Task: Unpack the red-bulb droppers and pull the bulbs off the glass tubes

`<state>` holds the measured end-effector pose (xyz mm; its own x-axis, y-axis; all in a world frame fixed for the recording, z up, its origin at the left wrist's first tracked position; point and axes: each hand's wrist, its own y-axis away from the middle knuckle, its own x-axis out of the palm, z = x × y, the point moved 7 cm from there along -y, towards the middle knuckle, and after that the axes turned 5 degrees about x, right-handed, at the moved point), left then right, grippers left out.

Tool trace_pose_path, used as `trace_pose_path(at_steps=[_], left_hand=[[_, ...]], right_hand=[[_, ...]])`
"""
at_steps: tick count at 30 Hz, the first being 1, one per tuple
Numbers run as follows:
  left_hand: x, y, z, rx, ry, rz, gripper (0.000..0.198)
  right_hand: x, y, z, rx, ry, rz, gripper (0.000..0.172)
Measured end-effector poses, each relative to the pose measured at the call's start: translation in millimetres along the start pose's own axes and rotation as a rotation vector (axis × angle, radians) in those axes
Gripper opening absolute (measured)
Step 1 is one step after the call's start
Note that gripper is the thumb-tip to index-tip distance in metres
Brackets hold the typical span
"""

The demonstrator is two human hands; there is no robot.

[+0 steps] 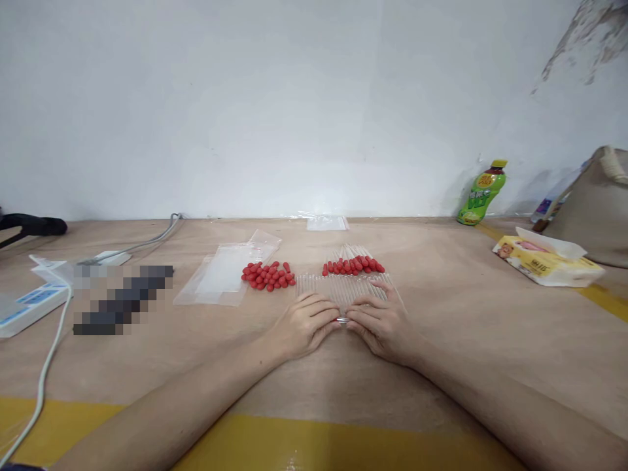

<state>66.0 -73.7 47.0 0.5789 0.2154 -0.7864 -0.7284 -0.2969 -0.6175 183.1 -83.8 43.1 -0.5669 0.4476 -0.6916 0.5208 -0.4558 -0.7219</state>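
My left hand and my right hand meet nearly fingertip to fingertip at the middle of the table. Between them they pinch a thin clear tube, with a bit of red showing at the left fingertips. Just beyond my hands lies a row of clear tubes. Behind that row, several tubes with red bulbs are fanned out. A pile of loose red bulbs sits left of the row, beside flat clear plastic bags.
On the left are a white power strip, a cable and a blurred dark object. At the right stand a green bottle, a tissue pack and a beige bag. A small plastic bag lies by the wall.
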Motion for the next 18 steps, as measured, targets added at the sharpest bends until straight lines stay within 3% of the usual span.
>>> trace_pose_path(at_steps=[18], left_hand=[[3.0, -0.3, -5.0, -0.054, 0.235, 0.148, 0.02]], right_hand=[[-10.3, 7.1, 10.2, -0.149, 0.078, -0.019, 0.011]])
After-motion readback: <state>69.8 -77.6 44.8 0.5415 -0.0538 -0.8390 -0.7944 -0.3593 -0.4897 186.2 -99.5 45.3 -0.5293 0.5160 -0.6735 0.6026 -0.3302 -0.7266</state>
